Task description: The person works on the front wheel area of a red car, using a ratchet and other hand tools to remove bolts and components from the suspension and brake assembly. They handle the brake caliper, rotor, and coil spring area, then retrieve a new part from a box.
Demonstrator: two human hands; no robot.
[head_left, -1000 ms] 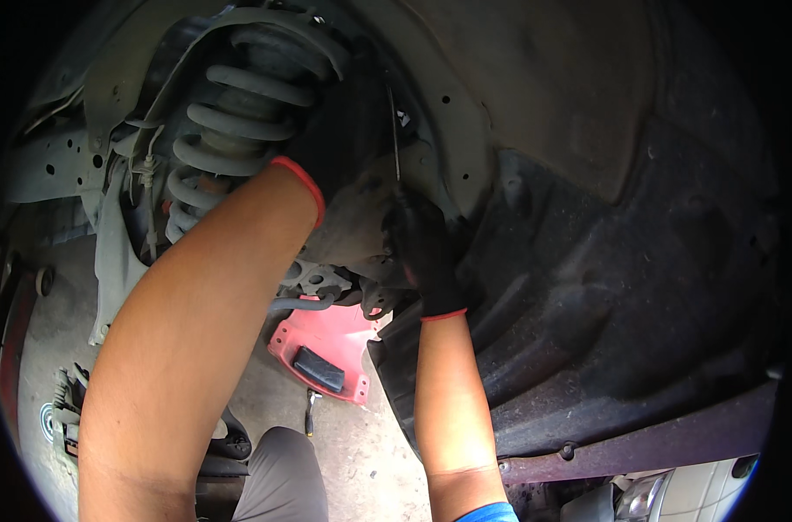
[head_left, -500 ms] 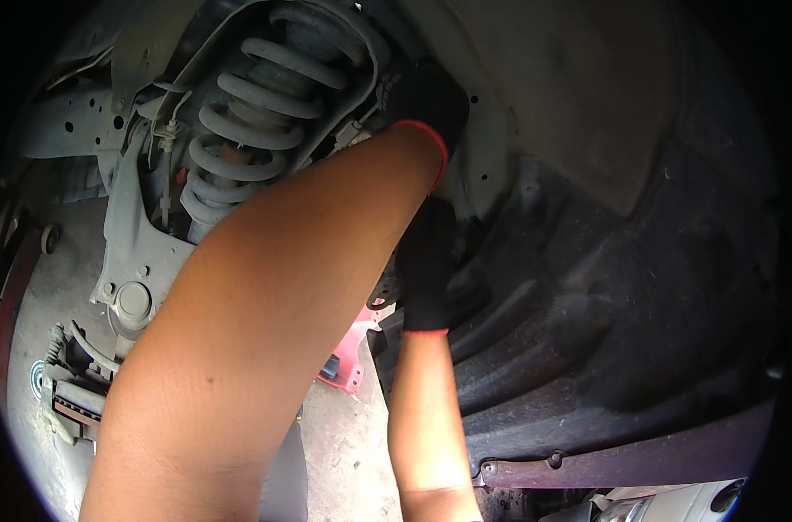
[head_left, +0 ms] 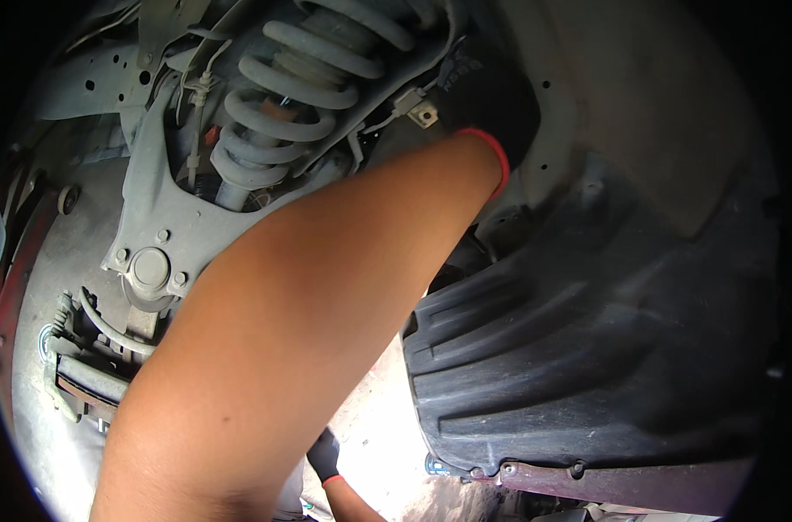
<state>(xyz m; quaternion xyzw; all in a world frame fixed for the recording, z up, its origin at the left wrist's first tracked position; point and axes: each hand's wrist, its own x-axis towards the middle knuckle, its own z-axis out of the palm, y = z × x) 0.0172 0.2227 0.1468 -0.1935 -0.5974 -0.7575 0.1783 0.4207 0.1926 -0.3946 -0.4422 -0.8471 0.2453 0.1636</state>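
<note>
Though half-hidden, likely suspension arm [head_left: 177, 219] behind forearm [head_left: 300, 296]

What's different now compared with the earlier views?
The right hand has dropped low in the view, partly behind the left forearm; whether it holds anything is unclear. The left hand has shifted rightward, farther from the coil spring, but stays raised, fingers hidden. The spring and dark liner look unchanged.

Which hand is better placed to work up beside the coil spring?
The left hand, I'd judge: it's up near the coil spring, beside a small metal bracket, whereas the right hand is low, partly hidden behind the left forearm.
</note>
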